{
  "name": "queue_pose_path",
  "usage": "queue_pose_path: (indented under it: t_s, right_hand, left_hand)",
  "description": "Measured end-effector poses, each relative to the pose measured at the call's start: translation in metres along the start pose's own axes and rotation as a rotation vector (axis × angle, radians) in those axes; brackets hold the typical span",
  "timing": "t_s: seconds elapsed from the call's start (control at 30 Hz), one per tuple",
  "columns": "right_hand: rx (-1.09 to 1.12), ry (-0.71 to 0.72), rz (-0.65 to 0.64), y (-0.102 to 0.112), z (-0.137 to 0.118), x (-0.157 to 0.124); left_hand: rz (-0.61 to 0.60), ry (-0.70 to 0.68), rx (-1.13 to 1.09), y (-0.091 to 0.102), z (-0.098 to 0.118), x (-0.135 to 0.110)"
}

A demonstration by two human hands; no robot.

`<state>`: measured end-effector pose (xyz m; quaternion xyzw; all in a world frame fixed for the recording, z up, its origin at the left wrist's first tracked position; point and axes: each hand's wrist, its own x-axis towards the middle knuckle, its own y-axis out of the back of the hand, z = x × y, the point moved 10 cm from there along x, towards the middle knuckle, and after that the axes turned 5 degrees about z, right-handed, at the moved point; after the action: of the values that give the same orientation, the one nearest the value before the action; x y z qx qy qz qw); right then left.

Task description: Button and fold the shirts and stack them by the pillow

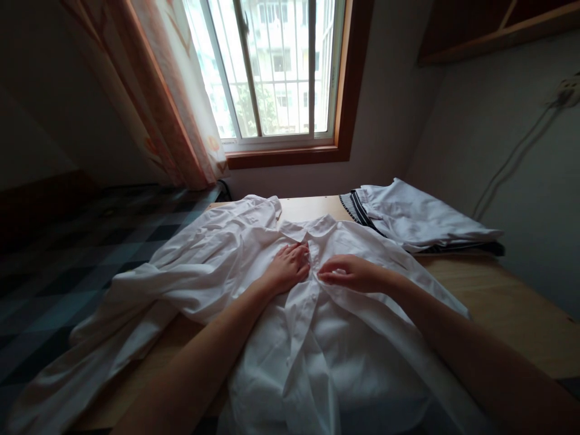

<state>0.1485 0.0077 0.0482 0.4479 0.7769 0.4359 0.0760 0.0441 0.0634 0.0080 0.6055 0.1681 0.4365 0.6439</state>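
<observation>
A white collared shirt lies front up across a wooden board, its collar pointing toward the window and its lower front parted below my hands. My left hand rests flat on the chest beside the button placket, fingers stretched out. On the other side of the placket, my right hand is closed, thumb and index finger pinching the shirt's front edge. Any button between those fingertips is too small to make out. One long sleeve trails down to the lower left.
Folded white clothes with black striped trim sit at the board's back right. The wooden board adjoins a bed with a checked cover on the left. Behind stand a window and an orange-white curtain. A cable hangs on the right wall.
</observation>
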Motion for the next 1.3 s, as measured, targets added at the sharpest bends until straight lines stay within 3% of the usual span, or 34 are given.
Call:
queue_pose_path:
  t_s: [0.13,0.2,0.4,0.6,0.83,1.03,1.17,1.3]
  right_hand:
    - [-0.074,-0.003,0.224,0.012,0.02,0.008]
    - [-0.146,0.033,0.271,0.006,0.026,0.012]
    - [-0.276,0.082,0.194,-0.019,0.035,0.015]
    - [-0.253,0.089,0.204,-0.008,0.036,0.012]
    - [-0.275,0.058,0.186,-0.009,0.033,0.009]
    - [-0.283,0.116,0.187,-0.004,0.027,0.007]
    - [-0.239,0.136,0.261,0.004,0.02,0.009]
    - [-0.159,0.142,0.249,-0.004,0.013,0.013]
  left_hand:
    - [0.002,0.039,0.022,0.001,-0.001,0.002]
    - [-0.019,0.037,0.05,-0.002,-0.001,0.003]
    - [-0.043,-0.05,0.115,-0.007,0.006,0.003]
    - [-0.072,-0.075,0.115,-0.007,0.01,0.003]
    - [-0.052,-0.052,0.107,-0.005,0.008,0.002]
    - [-0.079,-0.034,0.099,-0.005,0.009,0.001]
    - [-0.071,-0.026,0.097,-0.005,0.007,0.002]
    - [-0.058,-0.02,0.09,-0.007,0.004,0.002]
